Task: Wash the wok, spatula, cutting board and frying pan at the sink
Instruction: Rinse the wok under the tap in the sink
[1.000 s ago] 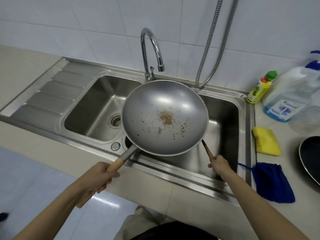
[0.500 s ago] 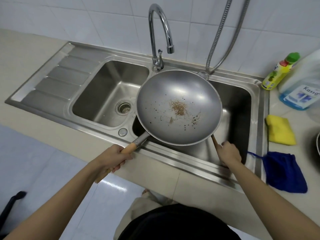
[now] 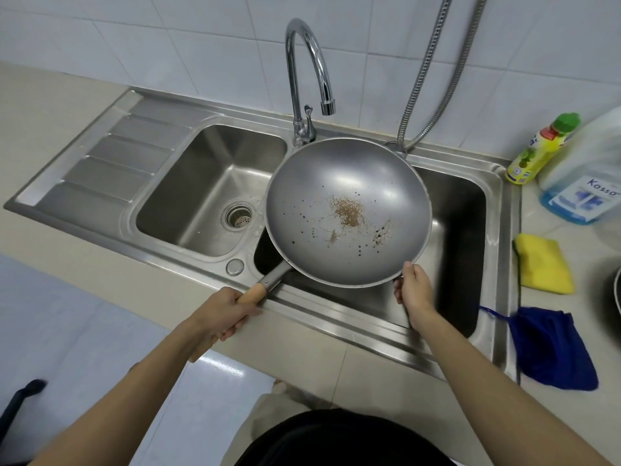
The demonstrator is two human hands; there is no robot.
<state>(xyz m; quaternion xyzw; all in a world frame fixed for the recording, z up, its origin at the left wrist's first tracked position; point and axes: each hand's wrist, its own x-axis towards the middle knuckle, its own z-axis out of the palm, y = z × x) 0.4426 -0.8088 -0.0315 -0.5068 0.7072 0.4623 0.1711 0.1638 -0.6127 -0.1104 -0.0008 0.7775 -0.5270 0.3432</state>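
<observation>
At a white-tiled wall, above the steel sink (image 3: 497, 210), we hold the wok (image 3: 347, 211) over the right basin. Our left hand (image 3: 225, 312) grips its wooden handle; our right hand (image 3: 415, 290) pinches the near rim. We should lower it level under the tap (image 3: 307, 72). Its handle points down-left toward us.

One wok (image 3: 347, 213), two sink basins (image 3: 188, 186), one tap (image 3: 304, 72), two bottles (image 3: 537, 149), two cloths (image 3: 542, 267)
</observation>
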